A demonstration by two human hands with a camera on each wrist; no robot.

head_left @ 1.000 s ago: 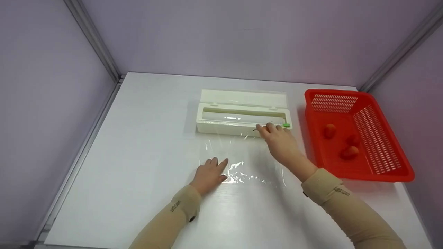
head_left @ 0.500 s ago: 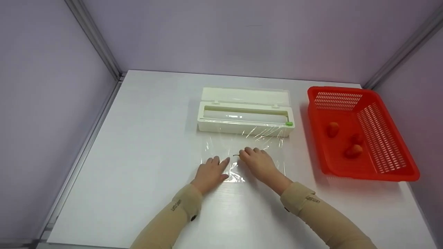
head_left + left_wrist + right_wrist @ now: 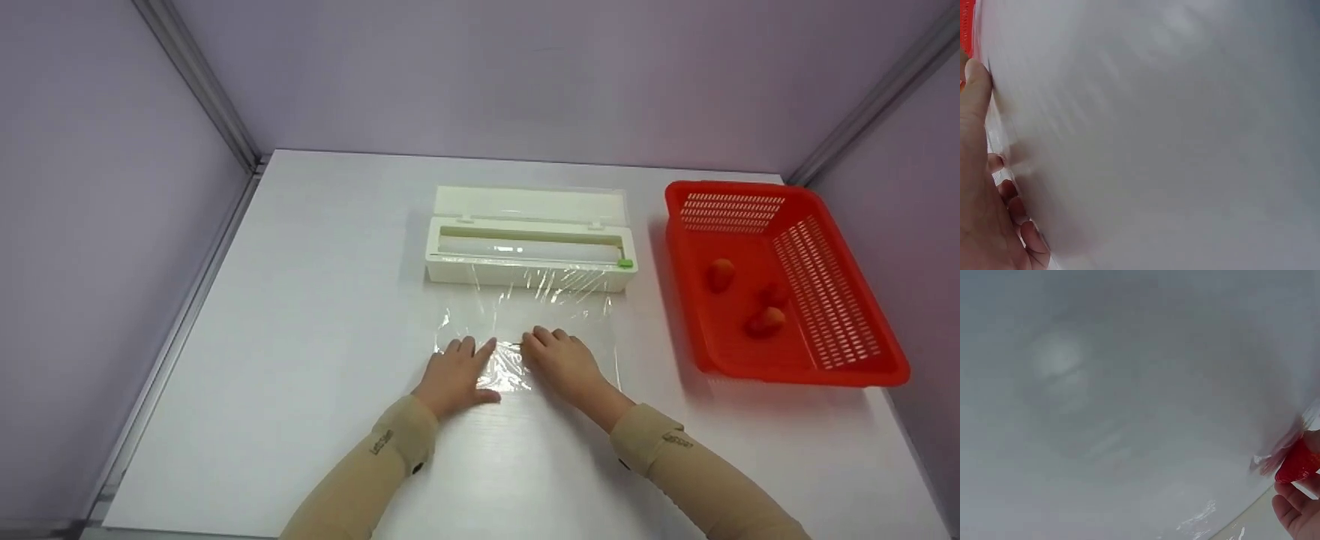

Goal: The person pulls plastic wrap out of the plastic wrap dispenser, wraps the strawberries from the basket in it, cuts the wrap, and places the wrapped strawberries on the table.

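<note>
Clear cling film [image 3: 480,322] runs from a white cling film dispenser [image 3: 531,274] across the table toward the person. My left hand [image 3: 452,379] rests on the film's left part with fingers spread and thumb out to the side; its fingertips [image 3: 1033,239] touch the surface in the left wrist view. My right hand [image 3: 566,367] grips a red fruit [image 3: 1297,464] low over the film, its tip against the film in the right wrist view. In the head view this hand mostly covers the fruit, and only a thin dark stem shows, pointing toward the left hand.
The dispenser's lid [image 3: 529,204] stands raised behind the roll, and a green slider [image 3: 625,263] sits at its right end. On the right, a red plastic basket [image 3: 690,330] holds several red-yellow fruits [image 3: 721,274]. Walls enclose the table's back and sides.
My right hand has come from the dispenser's right front down and left onto the film, bringing the fruit. My left hand stays in place, its thumb now spread wider.
</note>
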